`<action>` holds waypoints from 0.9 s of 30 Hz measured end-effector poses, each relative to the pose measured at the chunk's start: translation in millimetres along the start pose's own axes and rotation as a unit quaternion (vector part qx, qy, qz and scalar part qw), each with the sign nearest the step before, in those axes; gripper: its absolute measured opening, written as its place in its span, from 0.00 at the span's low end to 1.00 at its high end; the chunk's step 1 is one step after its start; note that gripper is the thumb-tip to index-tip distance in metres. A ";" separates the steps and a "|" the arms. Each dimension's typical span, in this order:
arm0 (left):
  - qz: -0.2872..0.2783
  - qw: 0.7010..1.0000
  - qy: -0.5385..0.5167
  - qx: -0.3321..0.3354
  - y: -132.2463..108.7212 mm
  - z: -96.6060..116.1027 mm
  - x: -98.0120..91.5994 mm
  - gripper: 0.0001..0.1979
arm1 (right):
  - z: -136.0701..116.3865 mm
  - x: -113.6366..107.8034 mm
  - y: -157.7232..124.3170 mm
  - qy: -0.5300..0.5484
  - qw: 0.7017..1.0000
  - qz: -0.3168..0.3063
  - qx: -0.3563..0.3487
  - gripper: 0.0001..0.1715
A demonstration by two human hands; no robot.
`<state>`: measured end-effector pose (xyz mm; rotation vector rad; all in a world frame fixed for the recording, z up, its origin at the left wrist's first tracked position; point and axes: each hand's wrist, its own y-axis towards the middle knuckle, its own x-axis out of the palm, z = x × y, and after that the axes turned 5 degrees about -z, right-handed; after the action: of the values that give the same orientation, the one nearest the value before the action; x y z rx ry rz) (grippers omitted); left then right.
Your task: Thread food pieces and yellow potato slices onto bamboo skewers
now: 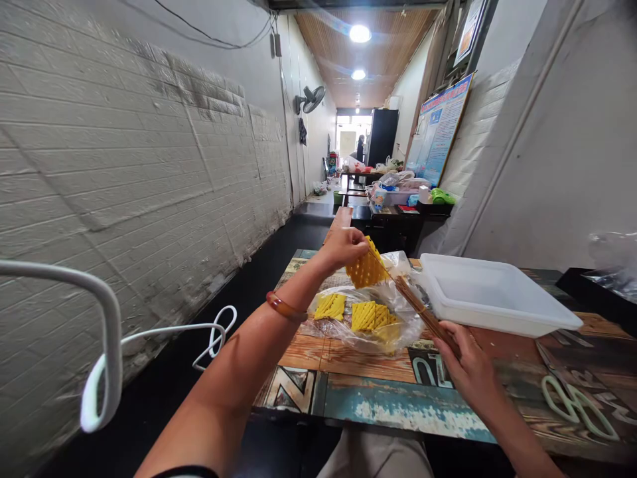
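Head view: pinching a yellow latticed piece (365, 269) in the left hand (348, 245), clasping thumb and fingers on its upper left part, and holding it tilted just to the right of the fingertips and partly below them, over the far side of a clear plastic bag (343, 332). Gripping a bundle of thin brown sticks (422, 311) in the right hand (466, 358), wrapping the fingers around its near end, and pointing it up and leftward toward the yellow latticed piece. Holding the far end of the bundle close by the lower right edge of that piece; being unable to tell whether piercing it or merely touching. Holding the left hand farther out over the patterned wooden table (393, 405) than the right, spacing the two well apart, and having the yellow latticed piece right at the left hand, well away from the right. Looking down on more yellow pieces (329, 307) lying on the clear plastic bag, nearer than the left hand and to the left of the right hand. Wearing an amber bracelet (286, 307) on the left forearm. Facing also a white tray (497, 269), just right of the bag and beyond the right hand, and seeing scissors (567, 398) with pale green handles to the right of the right forearm.
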<state>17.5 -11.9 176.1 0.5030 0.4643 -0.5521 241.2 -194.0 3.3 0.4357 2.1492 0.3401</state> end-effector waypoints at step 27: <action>0.158 0.984 0.024 0.074 -20.8 10.4 15.9 0.09 | 92.6 -19.6 -29.9 -0.101 0.993 0.041 0.050 0.22</action>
<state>20.1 -39.0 169.0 0.7193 0.3809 -0.2703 322.3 -221.8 -46.8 0.5917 1.9597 0.2255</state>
